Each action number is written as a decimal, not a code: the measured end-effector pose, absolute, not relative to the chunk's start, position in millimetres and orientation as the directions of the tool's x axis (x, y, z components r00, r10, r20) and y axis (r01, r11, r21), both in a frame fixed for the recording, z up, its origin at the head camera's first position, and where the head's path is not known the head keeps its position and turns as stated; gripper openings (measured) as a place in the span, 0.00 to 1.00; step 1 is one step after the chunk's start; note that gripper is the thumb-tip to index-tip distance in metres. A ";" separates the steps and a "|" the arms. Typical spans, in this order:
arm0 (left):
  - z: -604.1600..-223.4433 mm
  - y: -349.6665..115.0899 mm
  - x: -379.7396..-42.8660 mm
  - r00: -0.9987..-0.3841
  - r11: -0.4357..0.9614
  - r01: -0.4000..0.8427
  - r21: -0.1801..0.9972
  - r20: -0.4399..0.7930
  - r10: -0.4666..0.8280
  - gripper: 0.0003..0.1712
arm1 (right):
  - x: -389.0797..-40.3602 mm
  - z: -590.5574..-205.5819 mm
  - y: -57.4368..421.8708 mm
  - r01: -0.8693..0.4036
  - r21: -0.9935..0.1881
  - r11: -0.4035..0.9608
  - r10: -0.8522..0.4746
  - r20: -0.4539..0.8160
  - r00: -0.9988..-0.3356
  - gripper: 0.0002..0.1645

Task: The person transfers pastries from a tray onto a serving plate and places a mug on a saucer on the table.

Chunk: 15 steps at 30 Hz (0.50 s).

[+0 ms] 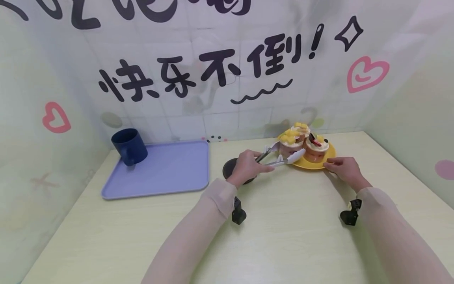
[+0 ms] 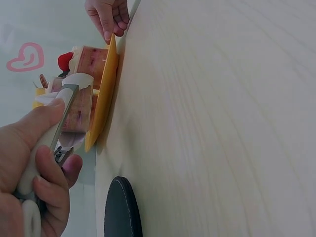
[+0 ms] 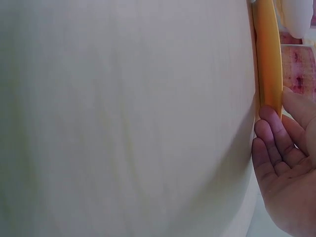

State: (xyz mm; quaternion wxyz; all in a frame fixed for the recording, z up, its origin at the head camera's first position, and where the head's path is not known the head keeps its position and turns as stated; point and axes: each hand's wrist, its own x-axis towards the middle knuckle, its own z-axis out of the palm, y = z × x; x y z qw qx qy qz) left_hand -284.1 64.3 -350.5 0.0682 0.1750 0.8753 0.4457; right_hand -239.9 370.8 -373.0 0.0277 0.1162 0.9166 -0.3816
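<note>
My left hand (image 1: pixel 247 167) grips a pair of white-tipped tongs (image 1: pixel 295 156), their arms spread on either side of a dessert cup (image 1: pixel 291 149) at the plate's left. Whether the tips touch that cup I cannot tell. My right hand (image 1: pixel 345 170) pinches the right front rim of the yellow plate (image 1: pixel 309 165), thumb on top and fingers beneath, as the right wrist view shows. Another dessert cup (image 1: pixel 317 152), with cream and fruit, stands on the plate's right. Behind them a third dessert cup (image 1: pixel 300 127) is partly hidden.
A dark round coaster (image 1: pixel 229 167) lies under and behind my left hand. Further left, a purple tray (image 1: pixel 177 165) lies on the table (image 1: pixel 276 236), with a dark blue mug (image 1: pixel 129 146) on its back left corner. Printed walls (image 1: pixel 227 110) close off the back and sides.
</note>
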 end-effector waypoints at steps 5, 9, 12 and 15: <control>-352.9 66.4 -287.4 -0.931 0.540 0.233 0.809 0.024 0.365 0.19 | -240.7 -374.4 371.4 0.234 -0.689 0.686 0.190 -0.141 -0.972 0.34; -352.8 68.8 -288.6 -0.928 0.537 0.236 0.810 0.024 0.371 0.21 | -240.7 -374.5 371.1 0.232 -0.685 0.691 0.194 -0.134 -0.972 0.35; -351.5 70.3 -289.1 -0.928 0.539 0.241 0.807 0.028 0.372 0.20 | -240.5 -373.9 370.4 0.232 -0.682 0.693 0.196 -0.131 -0.972 0.35; -350.2 71.1 -289.9 -0.927 0.554 0.253 0.793 0.034 0.373 0.19 | -240.2 -373.5 369.8 0.232 -0.681 0.694 0.195 -0.132 -0.972 0.35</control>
